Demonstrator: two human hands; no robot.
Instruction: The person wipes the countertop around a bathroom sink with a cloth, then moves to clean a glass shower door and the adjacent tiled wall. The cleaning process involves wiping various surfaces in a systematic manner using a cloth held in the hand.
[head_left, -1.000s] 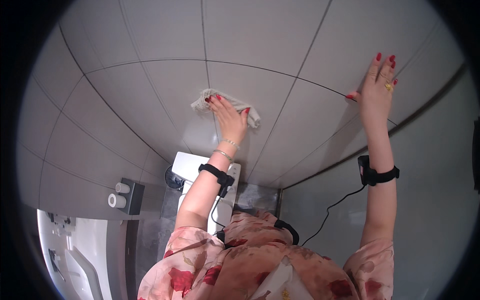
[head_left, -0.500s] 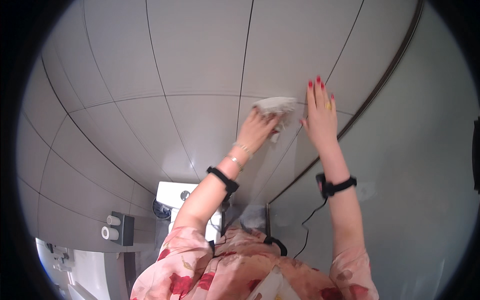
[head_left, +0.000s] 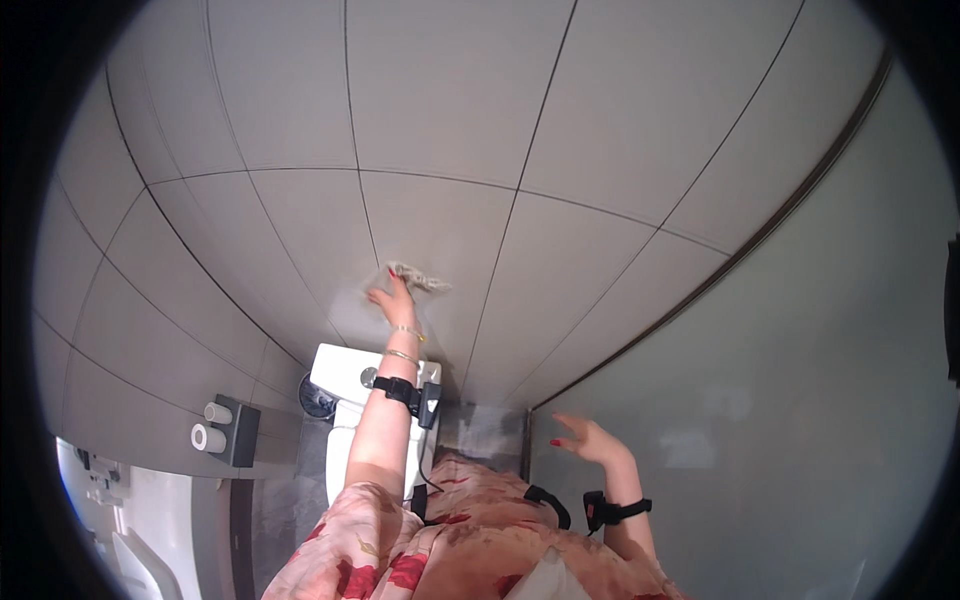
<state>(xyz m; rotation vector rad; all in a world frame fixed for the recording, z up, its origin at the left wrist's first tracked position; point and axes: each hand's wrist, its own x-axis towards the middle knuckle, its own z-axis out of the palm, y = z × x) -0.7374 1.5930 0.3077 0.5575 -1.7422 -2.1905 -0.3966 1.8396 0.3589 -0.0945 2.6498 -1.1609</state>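
Observation:
Above the toilet, my left hand (head_left: 397, 302) is up at the grey tiled wall (head_left: 430, 215). A crumpled whitish cloth (head_left: 425, 281) lies against the tiles at its fingers, and part of it is hidden behind them. The hand is somewhat blurred, with thumb and fingers bent about the cloth. Lower on the right, my right hand (head_left: 592, 441) is off the wall beside the glass panel (head_left: 760, 400). Its thumb and fingers are apart, and it holds nothing. I cannot tell whether it touches the glass.
Below my left forearm stands a white toilet (head_left: 345, 372) with a dark bin (head_left: 318, 397) to its left. A grey holder (head_left: 238, 432) with two white rolls is fixed on the left wall. A white basin (head_left: 165, 530) lies at the lower left. A dark strip (head_left: 700, 298) edges the glass.
My left hand and the cloth have gone left and down across the wall. My right hand has left the tiles and dropped toward my body at the right.

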